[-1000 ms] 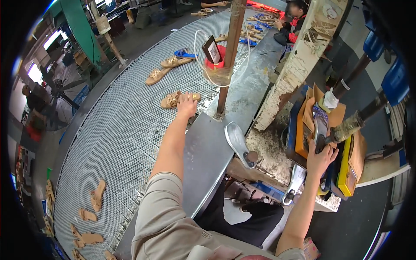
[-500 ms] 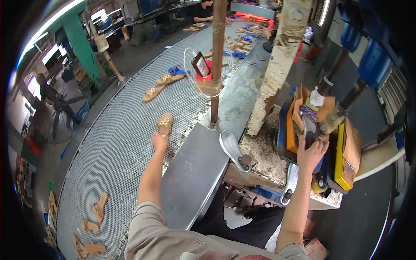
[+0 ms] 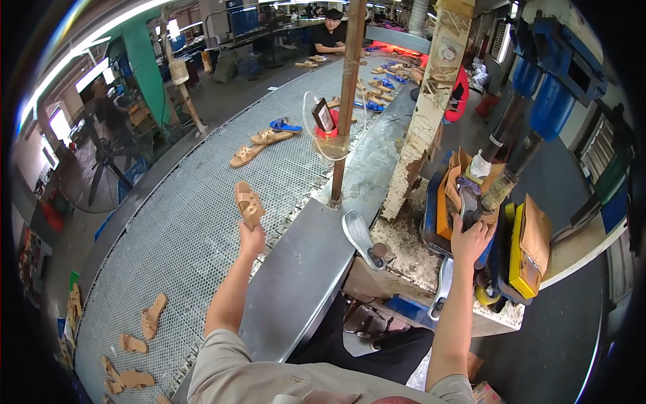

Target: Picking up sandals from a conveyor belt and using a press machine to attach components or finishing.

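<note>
From my remote seat: my left hand (image 3: 252,237) lifts a tan sandal (image 3: 249,204) over the mesh conveyor (image 3: 175,229), fingers clamped on its heel; at three o'clock, my right hand (image 3: 471,237) grips the press's sole mould (image 3: 469,202), fingers wrapped on it; more sandals (image 3: 259,145) lie at twelve o'clock.

Sandal (image 3: 248,204) above mesh belt (image 3: 175,229), press (image 3: 484,222) at right.

R hand (image 3: 471,237) fingertips hidden; bottom-left sandals (image 3: 128,367) cut off
</note>
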{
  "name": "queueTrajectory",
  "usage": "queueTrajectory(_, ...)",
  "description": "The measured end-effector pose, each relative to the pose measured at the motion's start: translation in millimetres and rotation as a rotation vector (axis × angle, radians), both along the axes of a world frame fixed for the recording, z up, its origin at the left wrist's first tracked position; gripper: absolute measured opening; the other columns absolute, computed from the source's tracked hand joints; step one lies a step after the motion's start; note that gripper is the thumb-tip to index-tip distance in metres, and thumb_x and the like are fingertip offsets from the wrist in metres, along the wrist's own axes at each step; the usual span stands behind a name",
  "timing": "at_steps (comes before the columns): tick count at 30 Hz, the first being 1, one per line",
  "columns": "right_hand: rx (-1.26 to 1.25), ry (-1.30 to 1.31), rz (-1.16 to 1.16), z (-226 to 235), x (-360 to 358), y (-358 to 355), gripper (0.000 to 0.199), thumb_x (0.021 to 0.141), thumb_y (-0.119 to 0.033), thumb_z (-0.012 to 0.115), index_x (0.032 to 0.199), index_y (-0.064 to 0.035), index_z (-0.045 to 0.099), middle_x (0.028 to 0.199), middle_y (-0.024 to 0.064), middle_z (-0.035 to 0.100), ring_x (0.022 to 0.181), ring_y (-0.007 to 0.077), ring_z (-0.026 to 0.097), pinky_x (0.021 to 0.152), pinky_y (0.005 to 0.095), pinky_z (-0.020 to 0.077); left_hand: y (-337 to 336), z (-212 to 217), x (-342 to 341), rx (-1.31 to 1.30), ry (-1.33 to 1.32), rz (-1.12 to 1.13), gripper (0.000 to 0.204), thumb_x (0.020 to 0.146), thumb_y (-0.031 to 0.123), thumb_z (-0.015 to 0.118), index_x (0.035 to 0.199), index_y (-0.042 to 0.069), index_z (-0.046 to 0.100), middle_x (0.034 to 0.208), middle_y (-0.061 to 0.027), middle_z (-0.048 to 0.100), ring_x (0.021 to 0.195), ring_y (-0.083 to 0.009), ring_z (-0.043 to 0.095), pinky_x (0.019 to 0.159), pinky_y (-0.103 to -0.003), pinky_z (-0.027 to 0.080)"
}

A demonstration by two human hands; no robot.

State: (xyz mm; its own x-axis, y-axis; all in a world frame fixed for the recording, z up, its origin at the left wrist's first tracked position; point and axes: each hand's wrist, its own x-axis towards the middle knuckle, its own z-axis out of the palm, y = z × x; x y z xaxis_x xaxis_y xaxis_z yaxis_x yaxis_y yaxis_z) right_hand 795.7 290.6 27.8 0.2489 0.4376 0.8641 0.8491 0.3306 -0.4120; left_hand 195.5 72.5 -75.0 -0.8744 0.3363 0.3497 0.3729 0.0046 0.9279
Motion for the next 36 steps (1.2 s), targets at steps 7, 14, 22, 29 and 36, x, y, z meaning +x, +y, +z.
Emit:
queueTrajectory(7,0.008,-0.015,-0.091,-21,-13,12,0.061,0.087,-0.045,0.078,0.101,0.0125,0.060,0.100,0.0319,0.066,0.111,0.0485,0.061,0.125,0.0540,0.0287,-38,5,126,0.231,-0.441,-0.443,0.020,0.096,0.011,0.065,0.110,-0.003,0.062,0.090,-0.0126,0.070,0.075,-0.0240,0.071,0.066,-0.039,0.059)
queueTrajectory(14,-0.218,0.126,-0.167,-40,-27,26,0.063,0.082,-0.041,0.085,0.108,0.0082,0.056,0.105,0.0314,0.069,0.108,0.0465,0.066,0.094,0.0533,0.0535,-11,-27,229,0.319,-0.676,-0.627,0.032,0.094,0.027,0.074,0.109,0.000,0.066,0.090,-0.0103,0.071,0.080,-0.0231,0.071,0.072,-0.040,0.060)
queueTrajectory(22,-0.318,0.386,0.583,-104,-95,-157,0.090,0.082,-0.029,0.085,0.150,0.0092,0.040,0.131,0.0322,0.063,0.122,0.0438,0.062,0.106,0.0479,0.0473,-6,-45,323,0.478,-0.906,-0.927,0.065,0.100,0.057,0.067,0.137,0.005,0.056,0.120,-0.0094,0.067,0.105,-0.0211,0.067,0.094,-0.040,0.056)
queueTrajectory(29,-0.736,0.258,1.162,-122,-236,-281,0.070,0.076,-0.037,0.089,0.121,0.0085,0.059,0.112,0.0254,0.073,0.103,0.0349,0.072,0.092,0.0430,0.0554,-89,-88,247,0.825,-0.904,-0.658,0.056,0.106,0.051,0.059,0.142,0.008,0.052,0.132,-0.0124,0.064,0.123,-0.0316,0.063,0.108,-0.051,0.050)
queueTrajectory(36,-0.898,0.025,1.417,-127,-220,-335,0.073,0.082,-0.041,0.085,0.129,0.0057,0.054,0.108,0.0270,0.074,0.103,0.0425,0.073,0.091,0.0458,0.0554,-250,-77,86,0.953,-0.974,0.410,0.073,0.099,0.066,0.062,0.139,0.006,0.050,0.117,-0.0133,0.065,0.100,-0.0282,0.069,0.082,-0.047,0.061)
